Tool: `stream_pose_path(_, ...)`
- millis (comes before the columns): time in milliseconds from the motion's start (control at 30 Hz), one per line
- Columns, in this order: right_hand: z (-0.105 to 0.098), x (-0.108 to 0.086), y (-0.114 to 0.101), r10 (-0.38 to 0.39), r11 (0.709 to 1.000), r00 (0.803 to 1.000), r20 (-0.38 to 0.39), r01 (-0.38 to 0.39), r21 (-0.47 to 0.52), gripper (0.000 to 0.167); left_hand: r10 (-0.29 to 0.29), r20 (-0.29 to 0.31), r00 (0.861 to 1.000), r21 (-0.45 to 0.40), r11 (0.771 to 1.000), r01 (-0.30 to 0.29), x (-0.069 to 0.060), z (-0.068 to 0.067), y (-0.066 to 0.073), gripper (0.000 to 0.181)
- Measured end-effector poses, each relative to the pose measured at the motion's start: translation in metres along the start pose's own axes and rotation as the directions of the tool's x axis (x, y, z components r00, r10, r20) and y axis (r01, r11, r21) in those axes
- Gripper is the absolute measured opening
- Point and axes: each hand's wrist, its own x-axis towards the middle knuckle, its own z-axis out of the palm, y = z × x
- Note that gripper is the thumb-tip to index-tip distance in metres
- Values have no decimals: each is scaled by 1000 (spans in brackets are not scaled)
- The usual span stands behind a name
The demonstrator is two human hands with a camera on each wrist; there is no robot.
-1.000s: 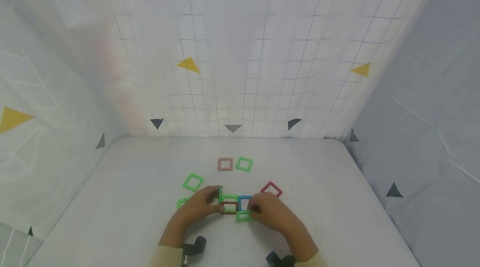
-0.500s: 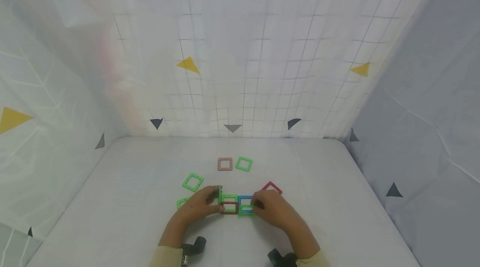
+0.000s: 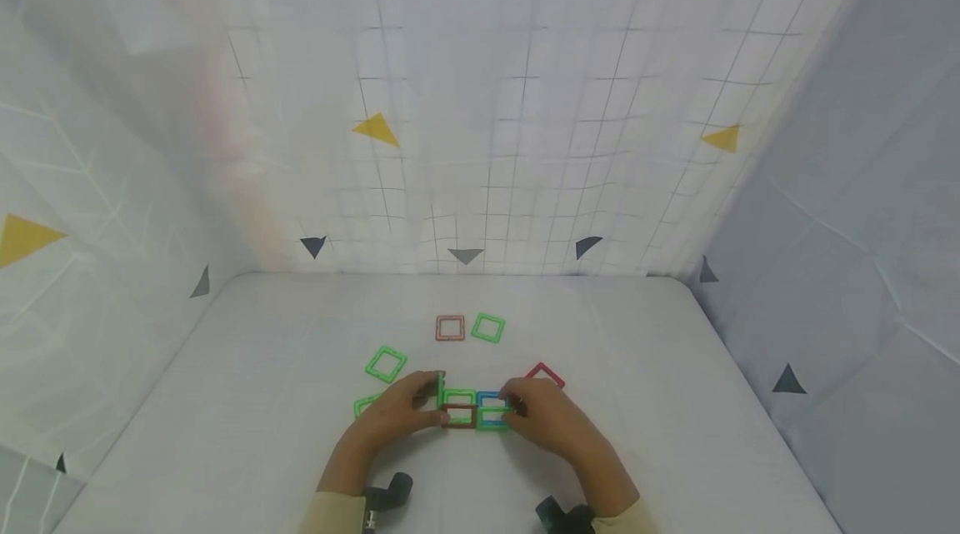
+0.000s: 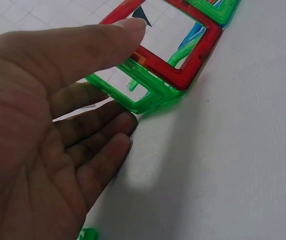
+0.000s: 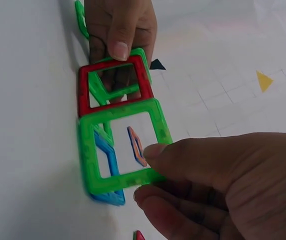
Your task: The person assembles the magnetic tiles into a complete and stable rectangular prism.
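Note:
Square magnetic tiles with open centres form a small upright structure between the hands. My left hand (image 3: 401,405) holds its left end, thumb on the edge of a red tile (image 4: 178,77) and fingers against the green side tile (image 4: 133,107). My right hand (image 3: 547,413) pinches the right edge of a green tile (image 5: 88,150) between thumb and index finger. This green tile stands upright beside the red one, their edges touching in the right wrist view. A blue tile (image 5: 114,162) shows behind it, partly hidden. Another green tile (image 3: 460,393) shows behind the red one.
On the white table lie loose tiles: an orange-red one (image 3: 450,328) and a green one (image 3: 488,327) at the back, a green one (image 3: 386,364) at the left. My left hand partly covers another green tile (image 3: 362,406); my right partly covers a dark red one (image 3: 546,373).
My right hand has raised the green tile from a low, tilted position in front of the blue tile to upright, level with the red tile. My left hand has stayed in place.

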Motion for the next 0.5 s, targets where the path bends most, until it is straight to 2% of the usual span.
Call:
stream_pose_path(133,-6,0,9,28,999,999,24,-28,20,31,0,2,1000,1,1000,0,1,0,-1,78)
stream_pose_path(200,-11,-1,13,33,999,999,11,-33,15,30,-1,3,1000,0,1000,1,1,0,-2,79)
stream_pose_path(367,-15,0,28,88,996,992,-95,-89,-7,28,-9,3,1000,-1,1000,9,2,0,-2,79)
stream_pose_path(500,-8,4,42,162,985,970,-180,-169,-24,37,-16,1,1000,5,1000,16,1,0,-1,80)
